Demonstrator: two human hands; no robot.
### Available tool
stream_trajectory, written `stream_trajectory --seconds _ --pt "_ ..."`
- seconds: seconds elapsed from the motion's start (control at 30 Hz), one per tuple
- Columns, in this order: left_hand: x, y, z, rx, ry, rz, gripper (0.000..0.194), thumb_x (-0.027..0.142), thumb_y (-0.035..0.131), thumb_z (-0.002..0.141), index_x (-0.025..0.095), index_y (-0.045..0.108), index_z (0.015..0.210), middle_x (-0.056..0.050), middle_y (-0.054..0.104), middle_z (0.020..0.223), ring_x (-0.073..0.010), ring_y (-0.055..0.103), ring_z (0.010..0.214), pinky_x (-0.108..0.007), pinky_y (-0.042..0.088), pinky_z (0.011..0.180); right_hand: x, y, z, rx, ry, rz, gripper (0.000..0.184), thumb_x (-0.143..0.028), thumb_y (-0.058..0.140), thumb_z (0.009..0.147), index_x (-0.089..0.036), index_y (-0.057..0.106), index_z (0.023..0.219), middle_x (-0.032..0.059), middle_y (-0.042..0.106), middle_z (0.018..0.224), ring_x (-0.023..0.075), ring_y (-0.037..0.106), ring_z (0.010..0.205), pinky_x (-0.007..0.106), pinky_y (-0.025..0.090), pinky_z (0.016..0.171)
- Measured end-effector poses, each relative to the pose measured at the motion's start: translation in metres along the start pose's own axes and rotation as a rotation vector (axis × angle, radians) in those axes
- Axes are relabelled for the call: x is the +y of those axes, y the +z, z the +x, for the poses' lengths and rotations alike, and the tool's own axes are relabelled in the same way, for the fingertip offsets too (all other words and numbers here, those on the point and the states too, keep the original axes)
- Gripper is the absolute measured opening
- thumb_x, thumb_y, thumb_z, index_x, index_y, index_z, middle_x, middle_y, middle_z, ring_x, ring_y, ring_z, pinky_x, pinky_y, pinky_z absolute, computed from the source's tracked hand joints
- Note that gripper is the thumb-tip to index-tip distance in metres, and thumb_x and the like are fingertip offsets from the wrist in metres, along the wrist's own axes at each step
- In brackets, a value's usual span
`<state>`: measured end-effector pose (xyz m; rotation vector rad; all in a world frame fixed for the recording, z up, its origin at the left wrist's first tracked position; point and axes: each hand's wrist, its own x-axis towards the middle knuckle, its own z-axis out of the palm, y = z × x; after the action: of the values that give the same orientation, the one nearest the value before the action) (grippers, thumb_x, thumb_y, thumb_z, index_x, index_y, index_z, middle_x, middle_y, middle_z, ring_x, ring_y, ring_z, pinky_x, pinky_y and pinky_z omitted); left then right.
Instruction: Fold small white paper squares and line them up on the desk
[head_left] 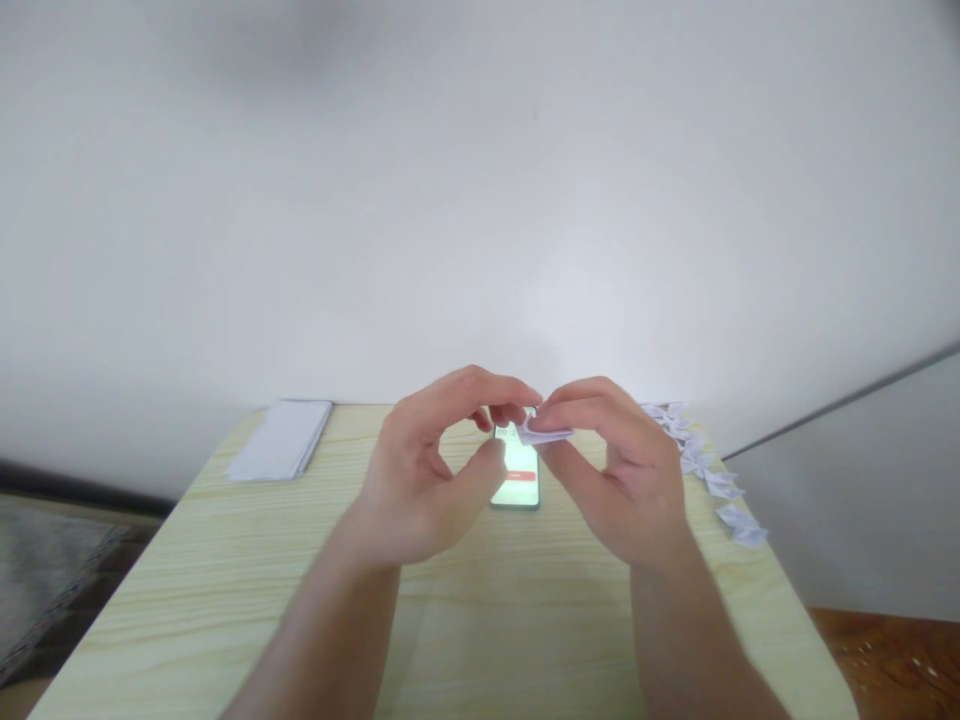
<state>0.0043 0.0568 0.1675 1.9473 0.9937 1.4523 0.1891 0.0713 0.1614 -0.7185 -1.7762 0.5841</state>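
Between the thumb and fingers of my right hand (634, 455) is a small folded white paper (546, 436), held above the table. My left hand (431, 465) curves beside it. The left index fingertip reaches the paper's top edge near the right fingertips, while the left thumb stands apart from the other fingers, with a gap between. Whether the other left fingertips touch the paper I cannot tell. Below and behind the paper lies a phone (516, 492) with a lit green-white screen, a red button and partly hidden digits.
A stack of white paper sheets (279, 442) lies at the table's back left. Several folded white paper pieces (724, 486) line the right edge. The pale wood-grain table (225, 600) meets a white wall (480, 200) at the back.
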Motion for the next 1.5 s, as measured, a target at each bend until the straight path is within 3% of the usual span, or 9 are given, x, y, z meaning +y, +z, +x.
stream_trajectory --seconds 0.3,0.87,1.5 --pt "0.002 -0.003 0.001 0.04 0.018 -0.058 0.018 0.007 0.064 0.084 0.022 0.073 0.09 -0.006 0.069 0.088 -0.0195 0.063 0.082 -0.038 0.053 0.077 0.0 -0.003 0.0 -0.047 0.002 -0.019 0.03 -0.004 0.066 0.085 -0.03 0.075 0.098 0.0036 0.069 0.101 0.0212 0.066 0.095 0.04 0.056 0.083" --pt "0.003 -0.013 0.005 -0.095 0.102 0.058 0.021 0.006 0.066 0.087 0.024 0.074 0.095 -0.006 0.07 0.093 -0.0195 0.065 0.089 -0.035 0.055 0.08 0.001 -0.005 -0.001 -0.123 -0.021 -0.02 0.031 0.0 0.063 0.081 -0.027 0.072 0.094 0.0025 0.07 0.097 0.0215 0.066 0.094 0.04 0.057 0.083" --pt "0.001 -0.02 0.005 -0.141 0.091 0.095 0.02 0.007 0.066 0.087 0.024 0.074 0.095 -0.005 0.07 0.095 -0.019 0.066 0.089 -0.034 0.055 0.08 0.0 -0.008 -0.001 -0.211 -0.021 -0.042 0.032 -0.001 0.058 0.087 -0.028 0.071 0.099 0.0036 0.066 0.1 0.0209 0.064 0.096 0.04 0.055 0.084"
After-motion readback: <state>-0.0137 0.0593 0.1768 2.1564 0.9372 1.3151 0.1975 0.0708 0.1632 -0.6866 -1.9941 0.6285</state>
